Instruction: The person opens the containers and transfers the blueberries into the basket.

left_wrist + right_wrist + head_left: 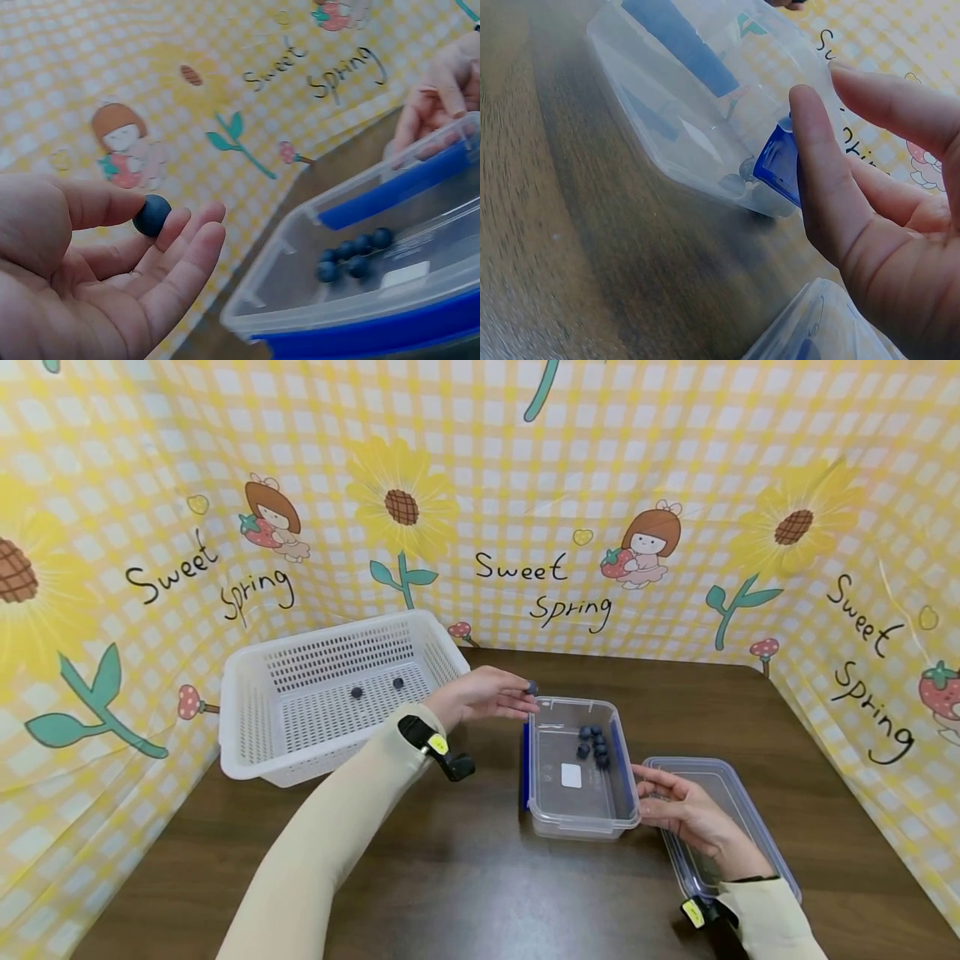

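My left hand pinches one dark blueberry between thumb and fingertip, just beyond the upper left corner of a clear plastic container. Several blueberries lie inside that container, grouped toward its far right part. Its side flaps are blue; one blue flap hangs beside my right fingers in the right wrist view. My right hand rests its fairly straight fingers against the container's right side. A white perforated basket stands to the left, with two blueberries on its floor.
A clear rectangular lid lies on the brown wooden table at the right, partly under my right hand and wrist. Behind the table hangs a yellow checked cloth printed with flowers; it also runs along both sides.
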`<state>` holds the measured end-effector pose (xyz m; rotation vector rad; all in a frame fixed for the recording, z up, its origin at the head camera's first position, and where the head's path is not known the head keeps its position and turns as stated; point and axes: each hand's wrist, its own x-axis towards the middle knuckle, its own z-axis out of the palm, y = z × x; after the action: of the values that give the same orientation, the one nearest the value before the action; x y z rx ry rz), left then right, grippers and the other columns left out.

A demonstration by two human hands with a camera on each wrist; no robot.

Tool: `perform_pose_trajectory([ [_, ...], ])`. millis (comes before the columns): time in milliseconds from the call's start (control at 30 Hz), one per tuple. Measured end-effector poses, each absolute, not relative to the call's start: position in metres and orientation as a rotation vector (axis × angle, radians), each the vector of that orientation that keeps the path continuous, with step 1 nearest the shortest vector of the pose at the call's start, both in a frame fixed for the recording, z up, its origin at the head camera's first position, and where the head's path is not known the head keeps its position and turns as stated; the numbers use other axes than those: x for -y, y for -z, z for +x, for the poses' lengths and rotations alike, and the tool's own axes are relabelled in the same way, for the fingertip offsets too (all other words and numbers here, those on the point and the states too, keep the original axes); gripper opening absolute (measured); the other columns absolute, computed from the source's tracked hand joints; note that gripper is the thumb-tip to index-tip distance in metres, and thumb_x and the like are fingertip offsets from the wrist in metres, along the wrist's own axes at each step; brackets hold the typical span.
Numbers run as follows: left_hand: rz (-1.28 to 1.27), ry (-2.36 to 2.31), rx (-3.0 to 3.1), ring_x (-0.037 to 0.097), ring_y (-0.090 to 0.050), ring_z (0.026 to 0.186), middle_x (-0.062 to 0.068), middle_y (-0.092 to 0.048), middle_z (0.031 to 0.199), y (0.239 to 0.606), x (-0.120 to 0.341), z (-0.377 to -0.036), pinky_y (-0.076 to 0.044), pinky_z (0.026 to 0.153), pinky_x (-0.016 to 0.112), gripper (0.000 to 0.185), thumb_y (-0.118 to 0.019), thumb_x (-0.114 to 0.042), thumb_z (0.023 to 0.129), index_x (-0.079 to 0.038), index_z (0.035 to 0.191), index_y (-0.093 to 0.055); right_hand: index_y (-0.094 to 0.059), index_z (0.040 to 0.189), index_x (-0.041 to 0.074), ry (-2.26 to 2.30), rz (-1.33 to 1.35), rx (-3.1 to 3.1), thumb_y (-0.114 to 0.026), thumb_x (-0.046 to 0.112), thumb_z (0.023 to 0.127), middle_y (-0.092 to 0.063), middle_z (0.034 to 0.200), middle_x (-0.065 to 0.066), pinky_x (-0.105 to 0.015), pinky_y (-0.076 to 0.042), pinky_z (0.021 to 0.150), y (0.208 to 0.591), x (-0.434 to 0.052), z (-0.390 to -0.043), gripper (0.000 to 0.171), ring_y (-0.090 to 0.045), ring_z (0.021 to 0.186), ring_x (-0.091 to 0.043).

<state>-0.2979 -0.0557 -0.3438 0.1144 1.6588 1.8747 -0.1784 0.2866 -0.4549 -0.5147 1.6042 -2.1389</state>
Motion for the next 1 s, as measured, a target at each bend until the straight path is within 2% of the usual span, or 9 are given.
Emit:
perform_pose_trajectory([
  [200, 0.112, -1.945, -1.702, 0.021, -0.071, 0.081, 0.016, -0.070, 0.094, 0.334, 0.086, -0.302, -0.058, 0.089, 0.038, 0.030, -0.050, -0.003, 0.103, 0.015, 0.127, -0.052, -0.056, 0.138, 0.010, 2.146, -0.516, -1.592, -0.055, -0.014, 0.093, -0.061, 0.108, -0.007, -0.029, -0.059, 0.083, 0.454, -0.286, -0.177, 0.051, -0.066, 0.095, -0.014],
  [400, 0.091, -2.001, -1.690, 0.020, -0.071, 0.084, 0.012, -0.069, 0.092, 0.325, 0.117, -0.304, -0.048, 0.103, 0.043, 0.015, -0.048, -0.006, 0.105, 0.004, 0.111, -0.057, -0.054, 0.140, 0.007, 2.139, -0.498, -1.603, -0.056, -0.014, 0.093, -0.061, 0.108, -0.007, -0.029, -0.059, 0.084, 0.453, -0.286, -0.177, 0.051, -0.066, 0.095, -0.014],
  [600, 0.060, -2.101, -1.655, 0.021, -0.072, 0.086, 0.011, -0.069, 0.090, 0.323, 0.153, -0.309, -0.045, 0.104, 0.043, 0.011, -0.047, -0.005, 0.105, 0.001, 0.107, -0.057, -0.055, 0.140, 0.008, 2.133, -0.487, -1.610, -0.056, -0.014, 0.094, -0.061, 0.108, -0.007, -0.031, -0.059, 0.085, 0.453, -0.286, -0.178, 0.051, -0.066, 0.095, -0.015],
  [867, -0.103, -2.266, -1.579, 0.023, -0.070, 0.089, 0.015, -0.068, 0.095, 0.328, 0.203, -0.315, -0.037, 0.111, 0.043, 0.013, -0.045, -0.004, 0.105, 0.002, 0.113, -0.054, -0.057, 0.137, 0.013, 2.137, -0.509, -1.581, -0.055, -0.014, 0.094, -0.062, 0.108, -0.007, -0.031, -0.059, 0.085, 0.455, -0.288, -0.179, 0.051, -0.066, 0.096, -0.015],
  [1000, -0.206, -2.321, -1.554, 0.022, -0.070, 0.089, 0.015, -0.068, 0.095, 0.335, 0.224, -0.320, -0.040, 0.109, 0.040, 0.022, -0.046, -0.005, 0.105, 0.004, 0.125, -0.049, -0.056, 0.137, 0.012, 2.140, -0.513, -1.583, -0.055, -0.014, 0.094, -0.062, 0.108, -0.008, -0.031, -0.059, 0.085, 0.456, -0.288, -0.179, 0.051, -0.066, 0.097, -0.016],
])
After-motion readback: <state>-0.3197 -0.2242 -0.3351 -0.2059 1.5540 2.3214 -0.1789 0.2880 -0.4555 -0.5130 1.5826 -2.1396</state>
